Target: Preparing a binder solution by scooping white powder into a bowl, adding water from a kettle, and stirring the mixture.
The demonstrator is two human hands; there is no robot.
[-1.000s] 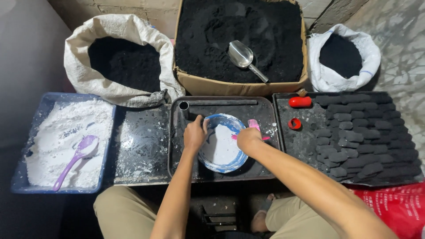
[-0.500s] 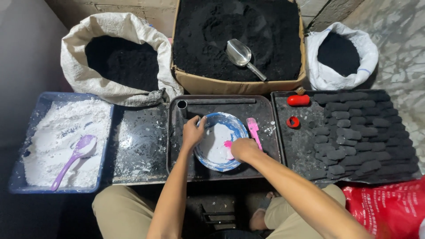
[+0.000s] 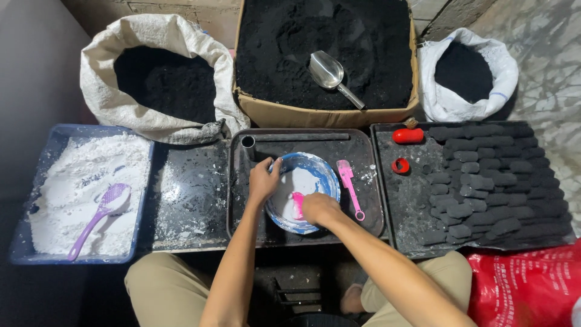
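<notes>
A blue bowl [image 3: 324,175] smeared with white powder sits in a black tray [image 3: 302,138] in front of me. My left hand [image 3: 263,180] grips the bowl's left rim. My right hand [image 3: 319,208] reaches into the bowl and holds a small pink tool [image 3: 298,203] against the white powder inside. A pink scoop [image 3: 348,179] lies flat in the tray just right of the bowl. A black tube [image 3: 296,138] lies along the tray's far edge.
A blue bin of white powder [image 3: 72,181] with a purple scoop [image 3: 97,215] stands at left. Behind are a sack [image 3: 151,79], a cardboard box [image 3: 321,115] with a metal scoop [image 3: 330,74], and a smaller bag [image 3: 469,75], all holding black powder. Several black briquettes [image 3: 484,181] and two red pieces [image 3: 407,135] fill the right tray.
My right hand left the pink scoop lying beside the bowl and moved down-left into the bowl, now holding a small pink tool. My left hand stayed on the rim.
</notes>
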